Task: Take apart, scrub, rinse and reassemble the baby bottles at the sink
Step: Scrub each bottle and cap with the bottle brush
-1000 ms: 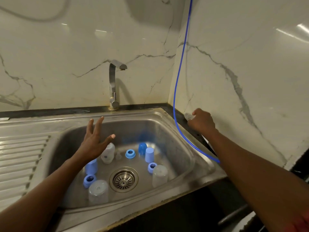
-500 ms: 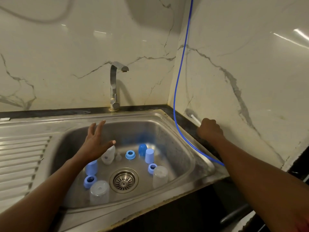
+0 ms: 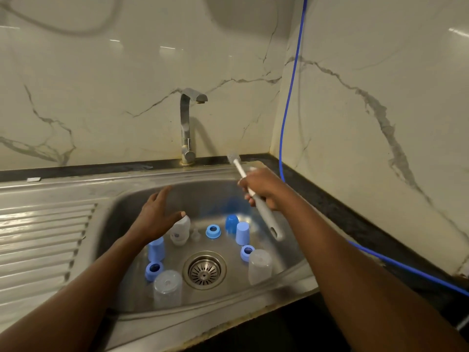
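Baby bottle parts are sitting scattered on the floor of the steel sink [image 3: 228, 313], around the drain [image 3: 204, 270]. Clear bottle bodies [image 3: 167, 288] are standing mouth-down at the near side, with blue collar rings [image 3: 213, 231] and blue caps [image 3: 242, 233] among them. A white bottle [image 3: 180, 231] is standing slightly tilted at the back left.

I am reading the right hand [image 3: 264, 189] as gripping the bottle brush [image 3: 269, 219], fingers curled round its grey handle. The brush's long axis is running from the bristle head, up near the tap [image 3: 186, 128], down toward me. The left hand [image 3: 157, 219] is hovering with fingers spread and holding nothing, its thumb just beside the white bottle's top.

That is what I am steering by. The white bottle is sitting far nearer the left hand than the brush hand, so I am judging that the left should take it and turn its mouth toward the bristles.
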Available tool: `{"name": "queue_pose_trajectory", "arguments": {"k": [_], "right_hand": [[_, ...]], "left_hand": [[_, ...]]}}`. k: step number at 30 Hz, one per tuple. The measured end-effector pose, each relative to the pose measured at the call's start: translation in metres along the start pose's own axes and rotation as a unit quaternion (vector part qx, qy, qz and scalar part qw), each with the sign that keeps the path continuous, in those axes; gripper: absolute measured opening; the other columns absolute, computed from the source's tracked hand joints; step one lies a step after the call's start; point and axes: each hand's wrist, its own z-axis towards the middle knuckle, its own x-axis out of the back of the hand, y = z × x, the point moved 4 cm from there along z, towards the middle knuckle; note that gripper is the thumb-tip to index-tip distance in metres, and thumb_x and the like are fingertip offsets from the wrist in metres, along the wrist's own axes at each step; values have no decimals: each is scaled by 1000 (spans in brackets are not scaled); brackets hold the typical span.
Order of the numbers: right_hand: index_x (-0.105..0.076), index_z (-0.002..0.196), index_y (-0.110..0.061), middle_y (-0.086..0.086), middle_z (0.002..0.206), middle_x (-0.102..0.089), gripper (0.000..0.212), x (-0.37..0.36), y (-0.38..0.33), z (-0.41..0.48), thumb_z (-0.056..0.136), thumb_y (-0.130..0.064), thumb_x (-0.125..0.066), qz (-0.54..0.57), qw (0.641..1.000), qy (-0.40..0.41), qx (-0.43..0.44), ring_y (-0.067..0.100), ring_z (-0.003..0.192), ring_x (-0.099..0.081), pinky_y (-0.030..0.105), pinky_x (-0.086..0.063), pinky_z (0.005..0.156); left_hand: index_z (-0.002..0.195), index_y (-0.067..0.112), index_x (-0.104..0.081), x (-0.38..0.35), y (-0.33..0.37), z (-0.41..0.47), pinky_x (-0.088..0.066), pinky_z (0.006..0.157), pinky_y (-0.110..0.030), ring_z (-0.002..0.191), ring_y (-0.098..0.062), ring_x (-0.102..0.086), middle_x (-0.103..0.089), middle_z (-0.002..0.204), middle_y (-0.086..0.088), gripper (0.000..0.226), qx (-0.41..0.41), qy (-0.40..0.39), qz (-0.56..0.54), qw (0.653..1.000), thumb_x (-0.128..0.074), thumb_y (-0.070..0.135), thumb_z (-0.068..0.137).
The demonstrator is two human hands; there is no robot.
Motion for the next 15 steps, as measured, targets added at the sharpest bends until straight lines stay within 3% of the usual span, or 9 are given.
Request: {"name": "queue_pose_trajectory", "arguments": {"k": [3, 7, 11, 15], "right_hand": [[-55, 83, -2, 9, 61, -51, 7, -32, 24, 9, 89, 0, -52, 21, 997, -57, -40, 9, 35, -47, 16, -39, 36], [-60, 95, -1, 9, 62, -55, 12, -46, 48, 24, 88, -5, -51, -30, 999, -10, -4, 14, 44, -49, 20, -41, 39], [-62, 93, -2, 9, 60, -57, 15, -49, 53, 33, 85, -7, -51, -124, 991, 12, 57, 17, 44, -53, 25, -45, 45], [-61, 97, -7, 9, 78, -61, 17, -55, 45, 34, 83, -10, -53, -109, 990, 26, 89, 23, 56, -60, 31, -52, 52]], "left_hand": [[154, 24, -26, -2, -2, 2, -36, 112, -50, 140, -36, -36, -31, 157, -14, 81, 12, -10, 25, 1000, -72, 32, 88], [153, 25, -26, -3, -6, 2, -35, 113, -49, 141, -34, -35, -32, 157, -12, 79, 0, -17, 48, 999, -71, 34, 89], [153, 25, -27, -7, -8, 1, -35, 113, -48, 140, -31, -37, -35, 156, -11, 78, -5, -35, 75, 997, -71, 33, 89], [153, 25, -28, -12, -9, -3, -35, 113, -44, 139, -29, -39, -35, 155, -10, 79, 1, -55, 100, 993, -72, 32, 88]]}}
